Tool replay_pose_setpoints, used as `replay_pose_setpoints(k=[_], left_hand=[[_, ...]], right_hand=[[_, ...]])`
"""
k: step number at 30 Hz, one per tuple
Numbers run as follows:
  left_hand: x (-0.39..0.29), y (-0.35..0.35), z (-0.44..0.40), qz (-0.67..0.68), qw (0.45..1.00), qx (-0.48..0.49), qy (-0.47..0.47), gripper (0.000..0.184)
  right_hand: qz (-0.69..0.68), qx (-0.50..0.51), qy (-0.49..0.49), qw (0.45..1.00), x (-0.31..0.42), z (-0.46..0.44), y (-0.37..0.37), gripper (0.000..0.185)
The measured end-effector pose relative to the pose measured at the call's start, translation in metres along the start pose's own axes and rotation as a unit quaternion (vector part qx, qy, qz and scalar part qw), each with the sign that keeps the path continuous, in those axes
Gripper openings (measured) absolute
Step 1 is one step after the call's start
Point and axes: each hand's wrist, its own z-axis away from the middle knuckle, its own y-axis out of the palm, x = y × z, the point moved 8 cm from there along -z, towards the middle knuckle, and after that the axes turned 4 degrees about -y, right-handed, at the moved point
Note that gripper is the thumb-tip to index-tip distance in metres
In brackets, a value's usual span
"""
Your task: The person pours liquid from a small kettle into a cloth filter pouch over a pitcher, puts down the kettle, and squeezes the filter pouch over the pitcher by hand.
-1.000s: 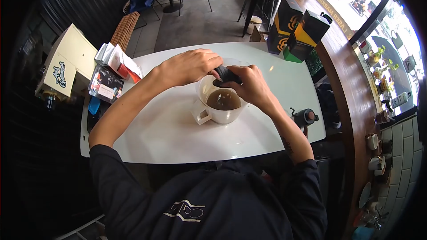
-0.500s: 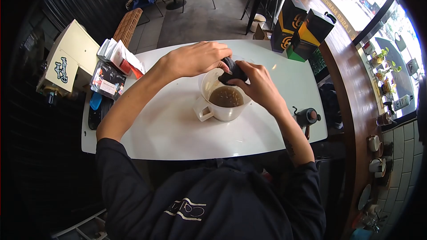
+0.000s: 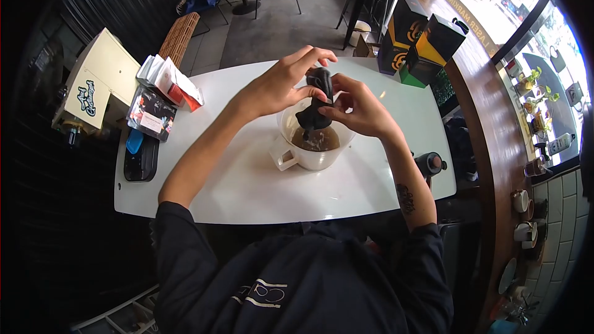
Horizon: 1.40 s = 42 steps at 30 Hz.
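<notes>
A wet-looking, crumpled black cloth (image 3: 314, 116) hangs between my two hands, over a translucent white pitcher (image 3: 314, 161). My left hand (image 3: 291, 81) pinches the upper part of the cloth, thumb in front and fingers behind. On the other side, my right hand (image 3: 357, 109) grips the cloth with thumb and fingers at mid-height. Murky brown liquid (image 3: 320, 142) with pale bubbles lies in the pitcher, whose handle (image 3: 283, 159) points to the lower left. The cloth's lower end hides part of the liquid.
The pitcher stands on a white table (image 3: 247, 192). Packets (image 3: 167, 83) and a black tray (image 3: 141, 161) occupy its left side. A dark kettle (image 3: 429, 164) stands at right, with black boxes (image 3: 427, 43) at the far right corner. A cream-coloured machine (image 3: 96, 86) is beyond the left edge.
The cloth, bunched and tilted before, now hangs more upright and lower over the pitcher. My left hand has shifted its hold, with its fingers lifted higher; my right hand has moved slightly right and down.
</notes>
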Motion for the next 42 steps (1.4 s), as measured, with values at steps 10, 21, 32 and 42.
replay_pose_setpoints(k=[10, 21, 32, 42], left_hand=[[-0.034, 0.033, 0.053, -0.211, 0.962, -0.063, -0.158, 0.063], [-0.019, 0.052, 0.045, -0.284, 0.943, -0.094, -0.145, 0.055], [-0.01, 0.035, 0.053, -0.044, 0.979, -0.161, -0.117, 0.036], [-0.018, 0.029, 0.05, -0.036, 0.978, -0.193, -0.075, 0.026]], right_hand=[[-0.041, -0.139, 0.084, 0.986, -0.016, 0.014, -0.02, 0.04], [-0.184, -0.168, 0.063, 0.966, -0.008, 0.021, -0.027, 0.049], [-0.092, -0.052, 0.042, 0.993, -0.002, 0.025, -0.033, 0.028], [-0.078, -0.086, 0.046, 0.992, 0.004, 0.027, -0.037, 0.023]])
